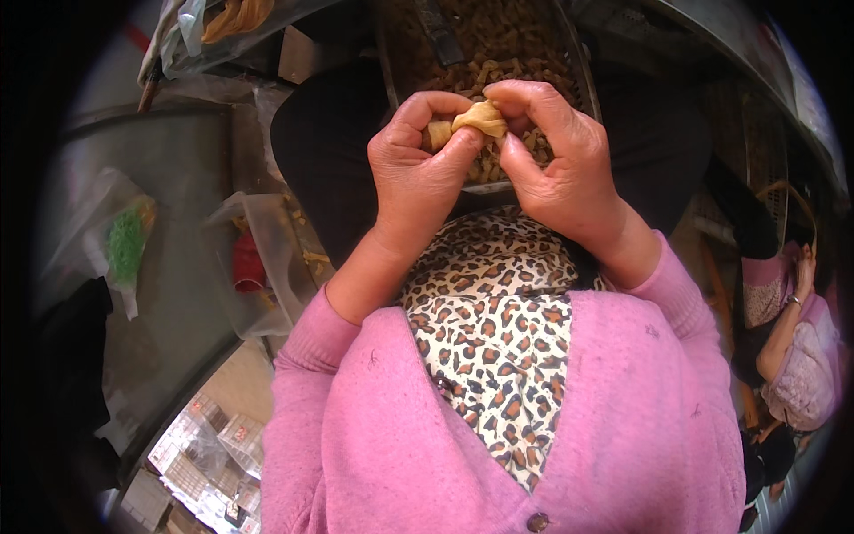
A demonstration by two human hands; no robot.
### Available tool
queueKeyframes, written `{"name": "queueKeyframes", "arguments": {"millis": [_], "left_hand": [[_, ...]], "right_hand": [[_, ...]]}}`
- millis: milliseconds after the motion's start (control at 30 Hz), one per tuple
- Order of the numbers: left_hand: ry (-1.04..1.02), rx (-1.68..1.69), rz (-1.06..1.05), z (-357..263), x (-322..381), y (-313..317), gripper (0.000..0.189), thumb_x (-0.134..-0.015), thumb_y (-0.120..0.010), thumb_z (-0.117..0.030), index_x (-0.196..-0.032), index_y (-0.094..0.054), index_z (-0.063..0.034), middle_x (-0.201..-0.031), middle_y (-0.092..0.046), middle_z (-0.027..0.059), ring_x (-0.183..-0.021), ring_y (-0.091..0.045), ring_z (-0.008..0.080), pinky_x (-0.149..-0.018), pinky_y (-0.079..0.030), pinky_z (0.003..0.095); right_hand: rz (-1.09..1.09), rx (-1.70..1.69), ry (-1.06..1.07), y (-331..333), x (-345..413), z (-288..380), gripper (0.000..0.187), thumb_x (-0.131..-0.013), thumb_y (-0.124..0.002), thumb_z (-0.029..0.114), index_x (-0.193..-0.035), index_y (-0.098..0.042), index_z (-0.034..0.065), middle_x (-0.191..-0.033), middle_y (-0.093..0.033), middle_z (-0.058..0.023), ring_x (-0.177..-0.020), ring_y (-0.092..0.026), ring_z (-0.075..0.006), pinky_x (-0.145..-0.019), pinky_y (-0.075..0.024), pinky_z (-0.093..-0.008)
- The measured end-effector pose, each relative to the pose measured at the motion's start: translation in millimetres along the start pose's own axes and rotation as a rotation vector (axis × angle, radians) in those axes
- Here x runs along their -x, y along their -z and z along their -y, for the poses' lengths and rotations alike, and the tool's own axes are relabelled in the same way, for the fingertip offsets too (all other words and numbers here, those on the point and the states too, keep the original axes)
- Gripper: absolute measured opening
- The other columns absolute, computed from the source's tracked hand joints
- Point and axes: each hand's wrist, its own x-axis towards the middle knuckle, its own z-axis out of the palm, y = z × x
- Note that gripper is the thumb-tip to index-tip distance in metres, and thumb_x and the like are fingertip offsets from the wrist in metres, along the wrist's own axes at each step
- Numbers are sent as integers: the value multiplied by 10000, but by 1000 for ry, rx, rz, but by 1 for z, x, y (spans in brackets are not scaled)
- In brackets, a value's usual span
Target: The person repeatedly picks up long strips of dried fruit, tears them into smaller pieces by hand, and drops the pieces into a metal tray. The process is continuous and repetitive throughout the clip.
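Between both hands is a pale yellow knotted strip (486,119), which looks like tofu skin. My left hand (421,157) pinches its left side between thumb and fingers, and a loose end of the strip sticks out under those fingers. From the other side, my right hand (557,153) has its thumb and forefinger on the knot's right edge. Directly below the hands, a deep tray (490,189) rests between my knees, filled with many small yellow-brown pieces (494,69) of similar look. My hands hide part of its contents.
A dark flat bar (440,33) lies over the tray's far part. At left are clear plastic bags, one around green netting (127,243), another by a red bundle (249,261). Orange-yellow material (237,19) hangs at top left. Another person (800,354) sits at right.
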Motion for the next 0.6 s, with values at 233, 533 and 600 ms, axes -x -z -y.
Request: {"name": "queueKeyframes", "arguments": {"millis": [233,533,600], "left_hand": [[448,443,262,-1,8,8,156,-962,-666,-177,-991,-673,-24,-679,-556,-35,-514,-417,45,-489,-337,208],[398,185,204,8,4,8,219,-1045,-561,-244,-886,-581,-95,-627,-385,-88,-496,-298,4,-456,-234,182],[358,148,165,7,6,9,230,-1040,-578,-231,-856,-583,-92,-640,-431,-80,-518,-350,9,-468,-282,194]], "right_hand": [[208,-665,-597,15,-2,-15,187,-880,-596,-63,-1051,-588,12,-890,-660,-39,-742,-619,-72,-649,-508,-207],[372,178,-130,9,4,-11,215,-926,-690,195,-812,-624,26,-651,-597,-61,-593,-572,-152,-556,-466,-302],[295,-94,-313,4,11,-11,261,-964,-654,215,-776,-610,41,-637,-578,-37,-570,-541,-122,-536,-449,-280]]}}
